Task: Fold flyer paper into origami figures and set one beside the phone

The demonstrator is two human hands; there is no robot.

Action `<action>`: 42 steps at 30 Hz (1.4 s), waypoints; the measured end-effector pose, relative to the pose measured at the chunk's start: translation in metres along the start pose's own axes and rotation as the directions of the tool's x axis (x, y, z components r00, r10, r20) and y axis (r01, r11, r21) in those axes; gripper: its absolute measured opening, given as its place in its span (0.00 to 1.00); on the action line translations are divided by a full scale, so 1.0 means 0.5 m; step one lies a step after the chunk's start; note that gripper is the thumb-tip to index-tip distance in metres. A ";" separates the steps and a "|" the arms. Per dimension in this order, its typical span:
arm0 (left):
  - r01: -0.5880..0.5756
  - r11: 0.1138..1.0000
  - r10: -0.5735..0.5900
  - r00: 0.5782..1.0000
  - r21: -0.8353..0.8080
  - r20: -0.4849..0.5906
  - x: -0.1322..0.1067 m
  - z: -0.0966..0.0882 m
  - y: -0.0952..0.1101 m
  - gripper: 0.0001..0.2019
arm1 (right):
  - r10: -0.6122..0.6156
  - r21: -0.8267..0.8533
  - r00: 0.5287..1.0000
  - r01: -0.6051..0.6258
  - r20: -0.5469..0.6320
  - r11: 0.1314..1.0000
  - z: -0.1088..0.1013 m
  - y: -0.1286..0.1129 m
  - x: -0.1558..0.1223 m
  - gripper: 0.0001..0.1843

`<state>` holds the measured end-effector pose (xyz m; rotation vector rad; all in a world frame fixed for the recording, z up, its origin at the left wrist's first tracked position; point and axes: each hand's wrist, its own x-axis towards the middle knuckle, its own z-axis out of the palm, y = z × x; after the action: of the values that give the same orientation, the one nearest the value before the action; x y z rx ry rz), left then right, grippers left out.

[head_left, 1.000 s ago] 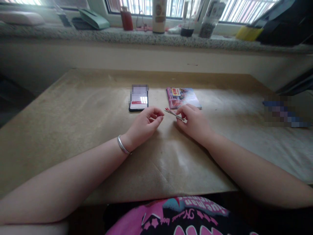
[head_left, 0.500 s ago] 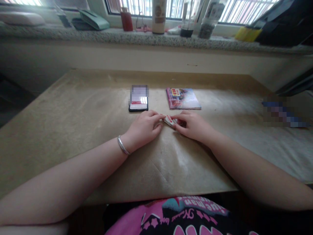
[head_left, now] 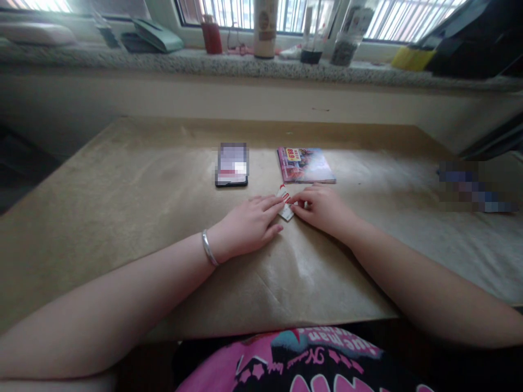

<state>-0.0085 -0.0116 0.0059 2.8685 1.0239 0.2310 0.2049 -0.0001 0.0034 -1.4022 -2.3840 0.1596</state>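
Note:
Between my hands lies a small piece of folded paper (head_left: 286, 212), white with red print, on the table. My left hand (head_left: 255, 226) has its fingers stretched out, with the fingertips resting on the paper's left part and the thumb apart from it. At the paper's right edge, my right hand (head_left: 324, 208) pinches with thumb and forefinger. Its other fingers are curled and partly hidden. Just beyond my hands are a phone (head_left: 231, 177) with a lit screen and a flat, colourful printed booklet (head_left: 310, 165).
The table (head_left: 122, 218) has a shiny tan cover. At its right lies a blurred blue item (head_left: 474, 188). On the granite windowsill (head_left: 229, 65) stand a red bottle (head_left: 211, 35), a tall pale bottle (head_left: 265, 30), clear containers (head_left: 347, 41) and a green case (head_left: 159, 35).
My left hand has shifted slightly nearer to me and flattened from a pinch onto the paper. The paper has turned and shows more of its near corner. My right hand stays almost in place.

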 end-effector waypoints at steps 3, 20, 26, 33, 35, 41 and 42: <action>0.018 1.000 -0.019 0.999 0.023 0.030 0.001 0.000 -0.009 0.27 | -0.061 -0.015 0.998 0.062 0.023 0.998 -0.001 -0.002 -0.003 0.14; -0.086 0.996 0.087 0.996 0.030 -0.032 0.003 -0.002 -0.019 0.24 | -0.106 -0.295 0.991 0.127 0.087 0.947 0.013 -0.001 0.009 0.26; -0.071 0.996 0.071 0.997 0.052 -0.004 0.006 -0.001 -0.017 0.25 | -0.064 -0.326 0.995 0.087 0.082 0.941 0.014 0.001 0.020 0.27; -0.052 0.997 0.051 0.998 0.055 0.021 0.003 0.003 -0.020 0.29 | -0.069 -0.385 0.993 0.103 0.100 0.917 0.007 -0.015 0.017 0.25; -0.047 0.997 0.044 0.998 0.056 0.055 0.003 0.002 -0.022 0.31 | -0.088 -0.376 0.988 0.131 0.129 0.917 0.002 -0.020 0.013 0.24; -0.049 0.997 0.038 0.989 0.068 0.144 0.004 -0.014 -0.026 0.32 | -0.119 -0.305 0.974 0.175 0.194 0.936 -0.026 -0.028 -0.002 0.21; -0.057 0.996 0.046 0.988 0.067 0.149 0.004 -0.019 -0.027 0.32 | -0.123 -0.293 0.972 0.178 0.198 0.939 -0.029 -0.027 -0.003 0.20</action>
<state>-0.0171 0.0005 0.0135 2.9250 0.9506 -0.0146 0.1999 -0.0095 0.0204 -1.3753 -2.7486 -0.1435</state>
